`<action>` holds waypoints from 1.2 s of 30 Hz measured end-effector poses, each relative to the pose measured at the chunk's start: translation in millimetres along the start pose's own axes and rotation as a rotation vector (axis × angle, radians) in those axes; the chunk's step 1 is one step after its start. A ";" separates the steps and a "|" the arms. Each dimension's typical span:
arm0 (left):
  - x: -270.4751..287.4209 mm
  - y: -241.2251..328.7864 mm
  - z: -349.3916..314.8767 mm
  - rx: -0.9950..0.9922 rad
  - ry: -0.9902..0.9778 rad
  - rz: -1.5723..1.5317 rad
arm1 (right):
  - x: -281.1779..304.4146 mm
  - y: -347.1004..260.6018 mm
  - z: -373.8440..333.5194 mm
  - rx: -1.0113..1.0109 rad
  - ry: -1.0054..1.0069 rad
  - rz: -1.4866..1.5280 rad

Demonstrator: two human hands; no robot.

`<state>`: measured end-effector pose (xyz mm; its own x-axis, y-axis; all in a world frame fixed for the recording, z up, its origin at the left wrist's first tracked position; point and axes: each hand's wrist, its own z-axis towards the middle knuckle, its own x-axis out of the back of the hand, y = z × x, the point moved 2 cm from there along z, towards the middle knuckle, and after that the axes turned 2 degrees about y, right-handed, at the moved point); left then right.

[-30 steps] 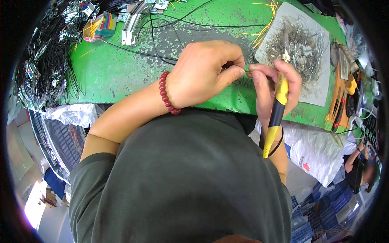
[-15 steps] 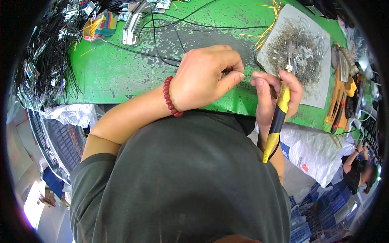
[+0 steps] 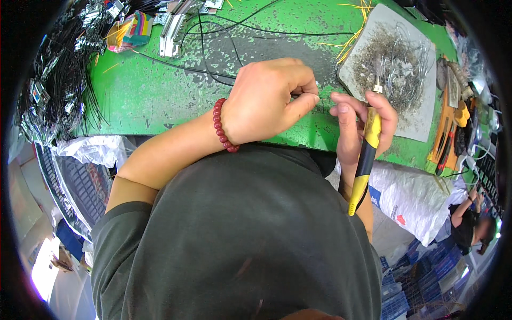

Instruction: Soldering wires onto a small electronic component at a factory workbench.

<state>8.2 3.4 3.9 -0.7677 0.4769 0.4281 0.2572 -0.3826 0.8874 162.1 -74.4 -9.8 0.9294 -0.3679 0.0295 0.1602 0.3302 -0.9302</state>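
My left hand [image 3: 271, 98], with a red bead bracelet [image 3: 218, 125] at its wrist, is closed over the green worktable [image 3: 160, 106]. Its thumb and index finger pinch at something too small and hidden to name. A thin black cable [image 3: 176, 66] runs under this hand from the left. A soldering iron [image 3: 367, 154] with a yellow and black handle rests in my right hand [image 3: 349, 125], its metal tip pointing away over the grey board. The right thumb and index finger are bent toward the left fingertips, with a small gap between the hands.
Right of centre lies the grey board [image 3: 421, 120], covered with dark residue and wire bits. Yellow sticks [image 3: 352, 45] lie beside it. Black cables with metal connectors [image 3: 69, 80] heap at far left. Pliers [image 3: 445, 152] sit at right. Another person [image 3: 469, 226] is at lower right.
Both hands hold nearly the same pose, and the soldering iron stays in my right hand. A pale bit now shows by the left fingertips. The whole view has shifted slightly.
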 end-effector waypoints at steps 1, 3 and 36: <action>-0.3 0.0 -0.2 0.000 -0.001 0.001 | 0.2 1.7 -1.9 0.012 -0.029 -0.008; -0.8 0.5 0.0 0.018 -0.014 -0.005 | -1.6 2.9 -2.8 0.023 -0.049 -0.017; -16.0 -14.4 8.5 -0.134 -0.001 0.435 | 43.1 10.2 -23.4 -0.190 0.213 -0.003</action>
<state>21.8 8.0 -14.3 -0.6045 0.2500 0.7563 0.4773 -0.6465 0.5952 195.9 -107.3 -26.6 0.8353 -0.5491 -0.0268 0.0785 0.1674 -0.9828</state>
